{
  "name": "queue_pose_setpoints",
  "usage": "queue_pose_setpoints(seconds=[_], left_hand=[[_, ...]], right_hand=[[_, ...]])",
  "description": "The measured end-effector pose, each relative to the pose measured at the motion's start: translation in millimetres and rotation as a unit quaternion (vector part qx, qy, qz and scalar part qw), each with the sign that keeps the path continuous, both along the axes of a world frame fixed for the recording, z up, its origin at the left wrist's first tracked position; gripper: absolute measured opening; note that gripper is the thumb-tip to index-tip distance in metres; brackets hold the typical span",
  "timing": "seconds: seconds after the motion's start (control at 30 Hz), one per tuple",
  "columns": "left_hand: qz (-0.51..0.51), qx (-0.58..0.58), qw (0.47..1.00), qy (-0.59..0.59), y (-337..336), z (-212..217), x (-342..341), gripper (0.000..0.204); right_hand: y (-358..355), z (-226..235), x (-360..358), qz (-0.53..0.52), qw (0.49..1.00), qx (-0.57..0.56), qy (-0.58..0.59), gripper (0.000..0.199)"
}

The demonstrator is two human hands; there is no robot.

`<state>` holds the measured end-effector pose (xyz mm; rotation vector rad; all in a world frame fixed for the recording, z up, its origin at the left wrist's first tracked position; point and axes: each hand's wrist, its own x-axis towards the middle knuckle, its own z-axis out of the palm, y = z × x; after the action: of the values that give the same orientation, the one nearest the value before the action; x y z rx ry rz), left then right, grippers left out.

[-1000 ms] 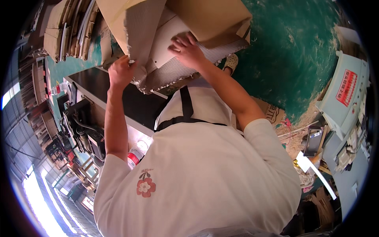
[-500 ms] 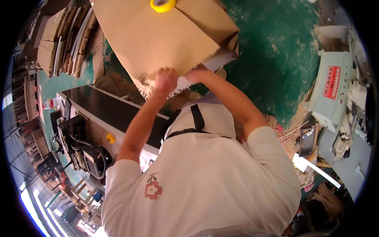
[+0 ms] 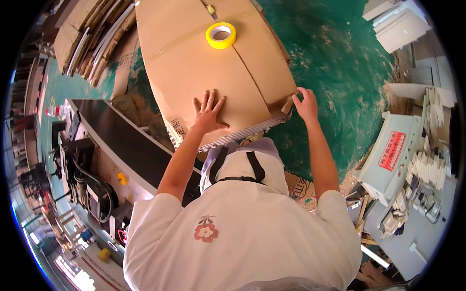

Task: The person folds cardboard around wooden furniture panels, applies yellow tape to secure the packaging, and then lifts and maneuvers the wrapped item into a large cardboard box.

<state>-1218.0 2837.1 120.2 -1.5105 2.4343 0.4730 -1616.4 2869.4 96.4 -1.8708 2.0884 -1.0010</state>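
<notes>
A large brown cardboard box (image 3: 194, 63) lies flat in front of me with its flaps closed. My left hand (image 3: 208, 114) rests flat on its top near the front edge, fingers spread. At the front right corner, my right hand (image 3: 307, 103) grips a small folded flap. A yellow roll of tape (image 3: 221, 35) sits on the box top, farther away, beside the centre seam. White foam or corrugated padding shows along the box's near edge (image 3: 242, 135).
A black conveyor machine (image 3: 111, 145) runs along my left. Flattened cardboard sheets (image 3: 82, 34) are stacked at the upper left. A green floor (image 3: 340, 63) lies to the right, with a pale grey machine (image 3: 393, 155) and white stacked pieces (image 3: 432, 165) beyond.
The box has come down from a raised, tilted position to lie flat. My left hand moved onto its top. My right hand shifted to the front right corner.
</notes>
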Motion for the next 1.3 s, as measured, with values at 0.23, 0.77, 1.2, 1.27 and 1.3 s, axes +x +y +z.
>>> queue_pose_setpoints(seconds=[0.23,0.77,1.2,1.27,1.3], left_hand=[[-0.116,-0.005,0.989,0.089,56,6,7,0.107],[0.046,-0.058,0.969,0.237,64,70,73,0.059],[0.627,0.172,0.608,0.456,-43,-61,221,0.096],[0.602,0.172,0.648,0.434,-45,-60,220,0.100],[0.602,0.182,0.635,0.448,-42,-59,217,0.101]], right_hand=[[-8,-32,93,-0.172,0.864,0.166,-0.443,0.027],[24,-97,313,0.366,0.859,0.352,0.064,0.043],[28,-100,332,0.346,0.847,0.389,0.104,0.043],[25,-98,331,0.350,0.845,0.389,0.108,0.043],[23,-99,331,0.351,0.844,0.390,0.111,0.043]])
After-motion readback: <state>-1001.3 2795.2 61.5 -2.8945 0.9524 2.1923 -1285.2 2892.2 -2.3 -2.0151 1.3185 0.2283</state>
